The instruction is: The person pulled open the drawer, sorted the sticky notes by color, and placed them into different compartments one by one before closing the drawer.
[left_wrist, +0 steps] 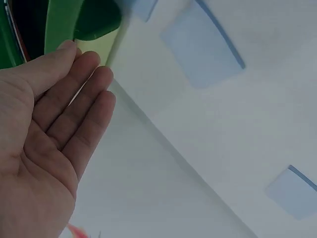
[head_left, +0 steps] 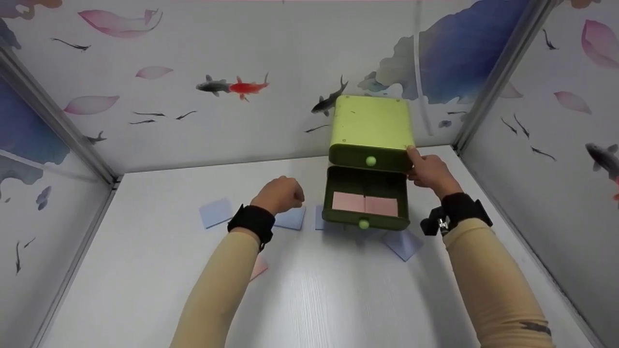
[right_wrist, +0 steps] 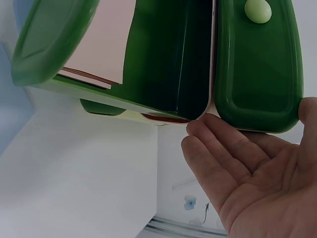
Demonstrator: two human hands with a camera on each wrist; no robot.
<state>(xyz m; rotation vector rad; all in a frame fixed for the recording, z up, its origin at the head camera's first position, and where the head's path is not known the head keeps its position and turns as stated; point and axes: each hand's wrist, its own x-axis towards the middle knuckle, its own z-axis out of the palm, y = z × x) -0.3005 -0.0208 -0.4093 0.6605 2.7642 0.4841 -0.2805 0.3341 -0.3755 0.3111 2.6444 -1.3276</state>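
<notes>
A light-green drawer box [head_left: 371, 121] with two dark-green drawers stands at the back right in the head view. Its lower drawer [head_left: 338, 217] is pulled out and holds two pink sticky-note pads [head_left: 348, 202] side by side. The upper drawer [head_left: 348, 155] is closed. My right hand [head_left: 428, 169] grips the box's right side, thumb at the upper front edge and fingers along the side below it; the right wrist view shows them close up. My left hand [head_left: 279, 194] hovers left of the box, fingers loosely bent and holding nothing, near a blue sticky-note pad [head_left: 291, 220].
More blue pads lie on the white table [head_left: 309, 299]: one at far left [head_left: 216, 212], one beside the drawer [head_left: 319, 217], one at its front right [head_left: 404, 245]. A pink pad [head_left: 259, 268] peeks out by my left forearm. Printed wall panels [head_left: 290, 43] enclose the table.
</notes>
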